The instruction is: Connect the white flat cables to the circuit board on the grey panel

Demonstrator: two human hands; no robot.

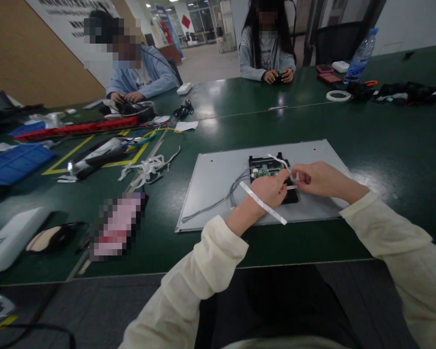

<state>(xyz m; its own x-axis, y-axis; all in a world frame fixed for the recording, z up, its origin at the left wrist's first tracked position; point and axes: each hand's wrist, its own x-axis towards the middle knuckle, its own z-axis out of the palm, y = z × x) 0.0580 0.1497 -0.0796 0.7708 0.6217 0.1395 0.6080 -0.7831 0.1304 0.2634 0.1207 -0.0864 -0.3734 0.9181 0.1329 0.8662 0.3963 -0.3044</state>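
A grey metal panel (218, 179) lies flat on the green table (385, 145) in front of me. On it sits a black module with a green circuit board (267, 169), and thin grey wires (218, 203) trail off to the left. My left hand (271, 190) rests closed on the module, with a white ribbon strip (263, 203) lying across its wrist. My right hand (312, 178) is closed in a pinch on the white strip where it loops up over the board. Both sleeves are cream.
Two people sit across the table, hands busy with small dark objects. Left lie white strips (147, 168), a red bar (76, 128), blue trays (14, 162), yellow tape lines and a white box (10, 237). A water bottle (361, 55) and tape roll (338, 95) stand far right.
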